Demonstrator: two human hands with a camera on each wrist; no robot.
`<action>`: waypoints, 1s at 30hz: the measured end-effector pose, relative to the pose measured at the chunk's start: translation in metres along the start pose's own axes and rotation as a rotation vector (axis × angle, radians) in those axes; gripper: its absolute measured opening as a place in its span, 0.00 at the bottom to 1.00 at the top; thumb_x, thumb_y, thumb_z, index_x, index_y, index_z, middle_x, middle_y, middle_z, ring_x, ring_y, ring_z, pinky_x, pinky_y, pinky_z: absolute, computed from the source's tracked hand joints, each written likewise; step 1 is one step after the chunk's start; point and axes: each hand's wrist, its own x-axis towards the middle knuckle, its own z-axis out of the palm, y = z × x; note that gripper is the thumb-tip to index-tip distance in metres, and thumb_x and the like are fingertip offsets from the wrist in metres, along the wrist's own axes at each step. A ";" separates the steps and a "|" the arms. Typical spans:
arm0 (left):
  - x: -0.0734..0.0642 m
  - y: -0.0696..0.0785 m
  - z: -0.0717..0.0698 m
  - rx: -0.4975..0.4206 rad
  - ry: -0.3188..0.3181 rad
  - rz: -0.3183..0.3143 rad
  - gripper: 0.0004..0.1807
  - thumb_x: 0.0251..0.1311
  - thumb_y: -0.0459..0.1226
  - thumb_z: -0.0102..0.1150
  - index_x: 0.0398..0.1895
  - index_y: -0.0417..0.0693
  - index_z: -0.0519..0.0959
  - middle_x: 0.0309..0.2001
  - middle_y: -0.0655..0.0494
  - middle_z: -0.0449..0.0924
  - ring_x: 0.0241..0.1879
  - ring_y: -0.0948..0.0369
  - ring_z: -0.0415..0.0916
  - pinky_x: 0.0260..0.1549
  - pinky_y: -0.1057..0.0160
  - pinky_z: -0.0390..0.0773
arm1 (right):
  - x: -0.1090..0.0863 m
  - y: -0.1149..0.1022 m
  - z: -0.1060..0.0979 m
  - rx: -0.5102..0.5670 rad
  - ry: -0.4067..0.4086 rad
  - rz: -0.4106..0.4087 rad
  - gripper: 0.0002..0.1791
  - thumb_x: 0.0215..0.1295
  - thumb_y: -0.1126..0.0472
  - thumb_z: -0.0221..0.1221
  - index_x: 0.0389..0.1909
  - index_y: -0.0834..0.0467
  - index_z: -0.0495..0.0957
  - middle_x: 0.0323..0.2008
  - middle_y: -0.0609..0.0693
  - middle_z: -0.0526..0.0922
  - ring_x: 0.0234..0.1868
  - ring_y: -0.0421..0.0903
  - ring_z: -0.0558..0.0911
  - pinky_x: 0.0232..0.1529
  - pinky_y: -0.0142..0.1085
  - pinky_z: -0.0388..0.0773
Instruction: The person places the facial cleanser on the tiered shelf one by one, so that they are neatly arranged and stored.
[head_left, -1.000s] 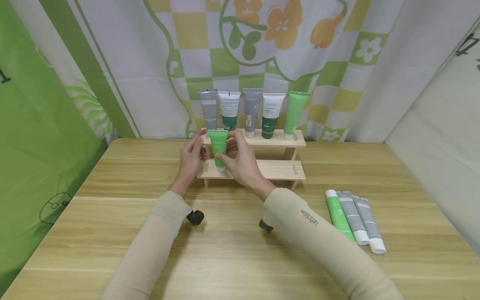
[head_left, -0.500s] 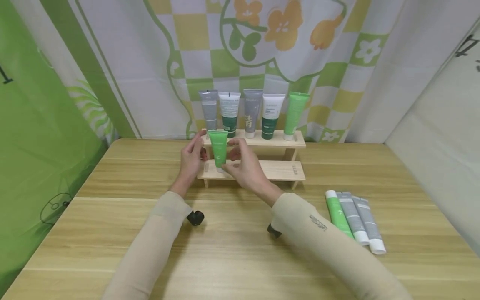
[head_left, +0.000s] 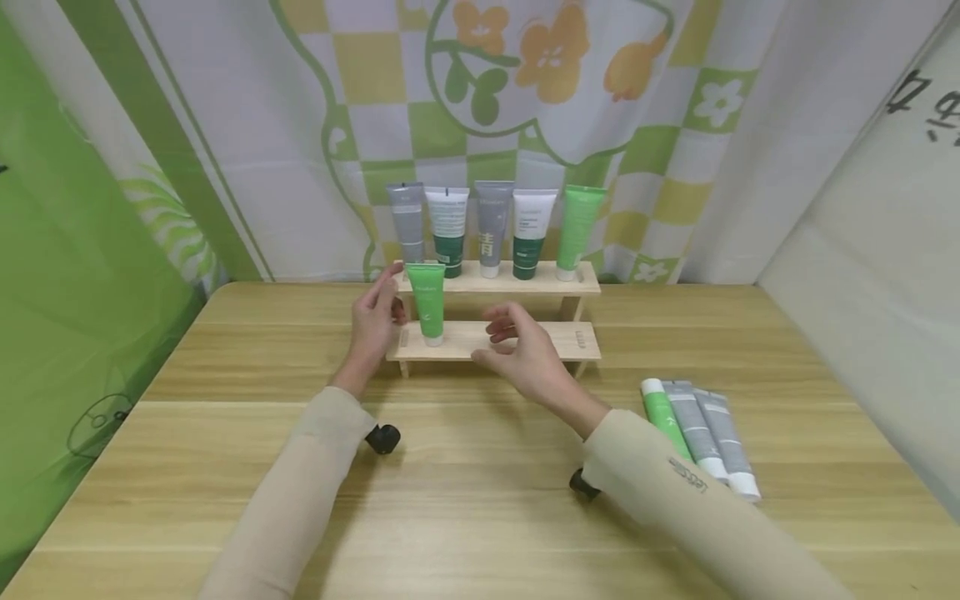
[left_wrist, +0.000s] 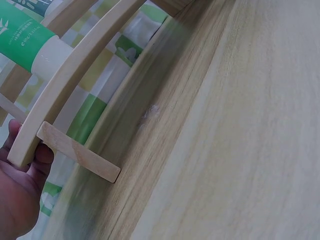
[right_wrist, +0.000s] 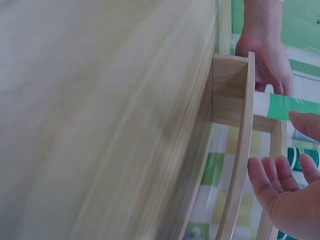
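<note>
A small green tube (head_left: 428, 300) stands upright on its white cap at the left end of the lower step of a two-step wooden rack (head_left: 517, 282). My left hand (head_left: 372, 323) holds the rack's left end; in the left wrist view its fingers (left_wrist: 43, 154) curl about the end of the step (left_wrist: 75, 75). My right hand (head_left: 528, 354) is apart from the tube, over the middle front of the lower step, thumb and fingers spread with nothing between them. The right wrist view shows its fingers (right_wrist: 255, 172) close by the step's front edge.
Along the upper step stand several tubes: a grey tube (head_left: 407, 221), white-and-green tubes (head_left: 530, 233), another grey one and a green one (head_left: 577, 229). A green tube (head_left: 663, 417) and two grey tubes (head_left: 723, 433) lie on the wooden table (head_left: 480, 492) at right. A patterned curtain (head_left: 450, 125) hangs behind.
My right hand has let go of the small green tube and drawn back to the right. The tube stays standing on the lower step. My left hand keeps its place on the rack.
</note>
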 end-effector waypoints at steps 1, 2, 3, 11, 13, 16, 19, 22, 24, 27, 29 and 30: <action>0.000 0.000 0.000 -0.003 0.000 -0.002 0.21 0.78 0.45 0.47 0.68 0.53 0.75 0.24 0.53 0.70 0.24 0.63 0.69 0.26 0.70 0.77 | -0.003 0.001 -0.003 0.008 0.005 0.003 0.28 0.60 0.68 0.70 0.59 0.62 0.70 0.53 0.63 0.76 0.54 0.56 0.77 0.56 0.45 0.79; 0.000 0.000 -0.001 -0.006 -0.002 -0.005 0.21 0.78 0.44 0.47 0.68 0.53 0.75 0.24 0.53 0.70 0.24 0.63 0.69 0.27 0.69 0.77 | -0.005 0.003 -0.007 0.009 0.010 0.005 0.28 0.60 0.68 0.70 0.59 0.62 0.70 0.53 0.63 0.76 0.54 0.56 0.77 0.56 0.45 0.79; 0.000 0.001 -0.001 -0.008 -0.001 -0.004 0.20 0.78 0.44 0.47 0.68 0.53 0.75 0.24 0.52 0.70 0.24 0.62 0.69 0.26 0.69 0.77 | -0.008 0.004 -0.011 0.011 0.015 0.005 0.28 0.60 0.68 0.70 0.59 0.62 0.71 0.52 0.62 0.76 0.54 0.56 0.78 0.56 0.45 0.79; -0.001 0.001 -0.001 0.007 -0.006 -0.005 0.20 0.78 0.44 0.47 0.68 0.53 0.75 0.23 0.53 0.70 0.23 0.63 0.69 0.25 0.71 0.76 | -0.034 0.014 -0.046 0.034 0.047 0.004 0.25 0.62 0.68 0.69 0.59 0.67 0.73 0.49 0.63 0.79 0.49 0.55 0.81 0.53 0.42 0.80; 0.000 0.001 0.000 0.003 0.000 -0.007 0.20 0.78 0.45 0.48 0.68 0.54 0.76 0.23 0.52 0.70 0.23 0.63 0.69 0.25 0.71 0.76 | -0.041 0.016 -0.056 0.038 0.049 0.017 0.26 0.62 0.67 0.69 0.59 0.67 0.74 0.50 0.62 0.80 0.49 0.55 0.82 0.52 0.39 0.81; 0.000 0.002 0.000 -0.005 0.000 -0.010 0.21 0.78 0.45 0.48 0.68 0.54 0.75 0.23 0.52 0.70 0.23 0.62 0.69 0.25 0.71 0.76 | -0.052 0.019 -0.069 0.037 0.052 0.044 0.26 0.63 0.66 0.69 0.61 0.66 0.74 0.51 0.63 0.81 0.50 0.53 0.83 0.49 0.35 0.81; 0.000 0.003 0.000 -0.002 -0.005 -0.008 0.21 0.78 0.45 0.48 0.68 0.54 0.75 0.24 0.52 0.70 0.23 0.62 0.69 0.25 0.71 0.75 | -0.062 0.023 -0.082 0.056 0.053 0.081 0.27 0.64 0.65 0.68 0.61 0.68 0.73 0.52 0.65 0.80 0.49 0.50 0.84 0.47 0.35 0.83; 0.000 0.002 0.000 0.001 -0.002 -0.009 0.20 0.77 0.45 0.48 0.68 0.54 0.76 0.24 0.53 0.70 0.23 0.63 0.69 0.25 0.71 0.75 | -0.073 0.027 -0.096 0.095 0.051 0.125 0.28 0.65 0.64 0.68 0.63 0.69 0.71 0.54 0.68 0.79 0.47 0.47 0.85 0.46 0.41 0.84; 0.000 0.002 0.001 0.006 0.005 -0.004 0.21 0.77 0.46 0.48 0.67 0.54 0.76 0.23 0.53 0.69 0.23 0.63 0.69 0.25 0.72 0.75 | -0.081 0.029 -0.107 0.122 0.049 0.156 0.30 0.66 0.63 0.67 0.64 0.70 0.69 0.55 0.69 0.77 0.46 0.45 0.85 0.46 0.44 0.84; 0.000 0.000 0.000 0.001 0.006 0.011 0.20 0.78 0.45 0.48 0.67 0.53 0.76 0.23 0.54 0.69 0.23 0.64 0.69 0.25 0.72 0.75 | -0.092 0.034 -0.124 0.129 0.045 0.192 0.31 0.67 0.61 0.66 0.66 0.70 0.67 0.56 0.68 0.76 0.47 0.46 0.85 0.46 0.48 0.84; -0.003 0.008 0.001 -0.001 0.000 0.002 0.20 0.78 0.42 0.47 0.68 0.50 0.75 0.22 0.53 0.70 0.23 0.63 0.69 0.26 0.70 0.76 | -0.100 0.038 -0.137 0.108 0.040 0.207 0.32 0.69 0.61 0.65 0.67 0.70 0.65 0.57 0.68 0.74 0.47 0.46 0.85 0.45 0.48 0.84; -0.005 0.012 0.002 -0.002 -0.004 0.001 0.20 0.79 0.41 0.46 0.68 0.49 0.75 0.22 0.52 0.70 0.23 0.62 0.69 0.26 0.70 0.77 | -0.104 0.040 -0.143 0.098 0.031 0.213 0.33 0.69 0.60 0.65 0.68 0.70 0.64 0.58 0.69 0.74 0.47 0.46 0.85 0.44 0.48 0.85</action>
